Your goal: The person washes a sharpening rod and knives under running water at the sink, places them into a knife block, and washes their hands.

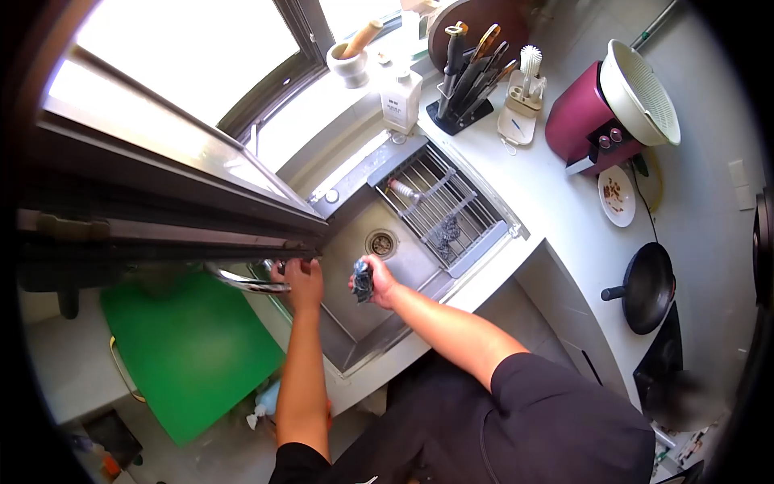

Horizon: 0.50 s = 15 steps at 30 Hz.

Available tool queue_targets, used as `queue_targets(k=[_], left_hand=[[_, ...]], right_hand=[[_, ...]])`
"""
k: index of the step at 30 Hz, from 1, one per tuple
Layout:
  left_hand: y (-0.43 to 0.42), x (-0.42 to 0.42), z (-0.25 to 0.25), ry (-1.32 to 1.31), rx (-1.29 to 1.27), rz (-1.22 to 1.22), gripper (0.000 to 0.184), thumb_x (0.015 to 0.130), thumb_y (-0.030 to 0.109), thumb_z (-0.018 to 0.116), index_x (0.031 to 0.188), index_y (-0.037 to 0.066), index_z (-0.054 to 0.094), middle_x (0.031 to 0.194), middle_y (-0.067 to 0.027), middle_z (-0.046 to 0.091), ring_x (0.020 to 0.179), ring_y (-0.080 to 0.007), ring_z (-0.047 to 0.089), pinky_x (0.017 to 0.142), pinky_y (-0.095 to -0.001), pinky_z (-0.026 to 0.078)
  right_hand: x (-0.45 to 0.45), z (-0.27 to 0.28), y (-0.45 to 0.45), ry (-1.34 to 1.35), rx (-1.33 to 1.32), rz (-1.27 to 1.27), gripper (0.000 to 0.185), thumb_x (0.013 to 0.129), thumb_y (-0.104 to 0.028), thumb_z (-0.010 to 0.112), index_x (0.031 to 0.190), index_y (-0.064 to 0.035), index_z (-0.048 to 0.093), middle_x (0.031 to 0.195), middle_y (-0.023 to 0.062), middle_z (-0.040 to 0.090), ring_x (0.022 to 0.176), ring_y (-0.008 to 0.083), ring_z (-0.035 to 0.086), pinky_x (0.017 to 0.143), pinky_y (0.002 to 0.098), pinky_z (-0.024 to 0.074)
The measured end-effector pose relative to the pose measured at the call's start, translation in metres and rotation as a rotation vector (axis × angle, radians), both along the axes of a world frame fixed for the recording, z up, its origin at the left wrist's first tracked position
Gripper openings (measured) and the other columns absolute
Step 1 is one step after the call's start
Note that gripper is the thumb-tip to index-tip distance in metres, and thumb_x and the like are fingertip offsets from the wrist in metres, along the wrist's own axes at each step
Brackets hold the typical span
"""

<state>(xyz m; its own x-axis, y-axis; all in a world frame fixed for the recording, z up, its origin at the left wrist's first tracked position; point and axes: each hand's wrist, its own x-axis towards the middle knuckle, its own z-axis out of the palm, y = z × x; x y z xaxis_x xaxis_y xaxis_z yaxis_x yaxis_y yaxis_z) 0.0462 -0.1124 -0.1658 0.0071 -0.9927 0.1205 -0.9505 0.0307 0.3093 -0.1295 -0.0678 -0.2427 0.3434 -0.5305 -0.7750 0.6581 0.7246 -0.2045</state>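
Observation:
My left hand (303, 282) is at the chrome faucet (246, 282) on the left side of the sink, its fingers curled around the metal; part of the grip is hidden. Over the basin, my right hand (380, 282) is closed on a dark, bluish-grey crumpled rag (363, 281). Below both hands lies the stainless steel sink (347, 302), with a round drain strainer (380, 244) in its floor. No running water can be made out.
A roll-up drying rack (427, 202) spans the sink's right side, carrying a dark mesh scrubber (445, 232) and a small brush-like item (403, 190). A green cutting board (189, 347) lies at left. An open window frame (161, 177) juts in. Beyond stands a knife block (461, 113).

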Motion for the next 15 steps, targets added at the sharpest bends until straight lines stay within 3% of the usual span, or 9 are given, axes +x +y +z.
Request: queue_targets(k=[2,4,6,8,10,11,13,14,15], left_hand=[[0.006,0.011,-0.021,0.141,-0.034,0.033,0.014,0.082,0.017,0.069,0.089,0.005,0.066,0.092,-0.0150,0.068,0.116,-0.0400,0.047,0.109,-0.0530,0.033],[0.018,0.023,-0.034,0.207,-0.083,-0.057,0.013,0.083,0.015,0.069,0.092,0.006,0.068,0.103,-0.0164,0.068,0.120,-0.0405,0.047,0.112,-0.0533,0.031],[0.037,0.015,-0.023,0.150,-0.183,-0.064,0.016,0.084,0.014,0.069,0.097,0.006,0.068,0.114,-0.0167,0.066,0.124,-0.0388,0.047,0.112,-0.0519,0.031],[0.055,0.001,-0.026,0.095,-0.277,-0.078,0.019,0.085,0.013,0.068,0.103,0.006,0.069,0.124,-0.0169,0.063,0.128,-0.0371,0.047,0.113,-0.0505,0.031],[0.072,-0.001,-0.055,0.583,-0.042,0.281,0.030,0.090,0.012,0.066,0.119,0.008,0.064,0.141,-0.0140,0.054,0.134,-0.0327,0.045,0.115,-0.0471,0.031],[0.077,0.002,-0.073,0.578,-0.042,0.274,0.030,0.090,0.012,0.066,0.119,0.008,0.064,0.141,-0.0140,0.054,0.134,-0.0327,0.045,0.115,-0.0471,0.031],[0.082,0.000,-0.095,1.243,0.384,0.795,0.033,0.099,0.024,0.057,0.129,0.010,0.057,0.144,-0.0100,0.051,0.133,-0.0310,0.046,0.111,-0.0458,0.037],[0.083,-0.001,-0.095,1.242,0.384,0.793,0.033,0.099,0.024,0.057,0.129,0.010,0.057,0.144,-0.0100,0.051,0.133,-0.0310,0.046,0.111,-0.0458,0.037],[0.078,-0.009,-0.079,1.495,0.546,0.896,0.035,0.102,0.032,0.050,0.129,0.011,0.057,0.140,-0.0094,0.054,0.130,-0.0307,0.049,0.108,-0.0466,0.041]], right_hand=[[0.016,0.000,-0.005,-0.053,0.038,0.034,0.029,0.085,-0.041,0.051,0.092,-0.0159,0.065,0.088,0.0025,0.071,0.080,0.0186,0.071,0.071,0.0412,0.0562],[0.035,-0.012,-0.010,-0.067,0.083,0.012,0.025,0.086,-0.032,0.048,0.095,-0.0133,0.062,0.085,0.0039,0.069,0.078,0.0201,0.071,0.068,0.0413,0.0575],[0.054,-0.029,-0.015,-0.118,0.066,-0.032,0.021,0.087,-0.020,0.047,0.099,-0.0089,0.061,0.078,0.0073,0.064,0.065,0.0218,0.066,0.058,0.0421,0.0571],[0.078,-0.041,-0.020,0.026,0.067,-0.129,0.018,0.087,-0.004,0.048,0.097,-0.0123,0.060,0.084,0.0053,0.064,0.070,0.0230,0.068,0.062,0.0414,0.0592],[0.102,-0.078,-0.023,0.081,0.002,-0.119,0.015,0.088,-0.007,0.055,0.098,-0.0107,0.064,0.092,0.0085,0.069,0.075,0.0265,0.070,0.064,0.0446,0.0584],[0.106,-0.080,-0.023,0.076,0.001,-0.125,0.015,0.088,-0.007,0.055,0.098,-0.0107,0.064,0.092,0.0085,0.069,0.075,0.0265,0.070,0.064,0.0446,0.0584],[0.109,-0.079,-0.024,0.908,-0.504,0.412,0.014,0.089,-0.018,0.062,0.098,-0.0096,0.070,0.098,0.0135,0.072,0.079,0.0335,0.070,0.067,0.0477,0.0578],[0.108,-0.077,-0.026,0.908,-0.504,0.411,0.014,0.089,-0.018,0.062,0.098,-0.0096,0.070,0.098,0.0135,0.072,0.079,0.0335,0.070,0.067,0.0477,0.0578],[0.103,-0.063,-0.029,0.919,-0.510,0.454,0.020,0.088,-0.026,0.065,0.097,-0.0093,0.072,0.097,0.0154,0.072,0.081,0.0367,0.070,0.071,0.0483,0.0573]])
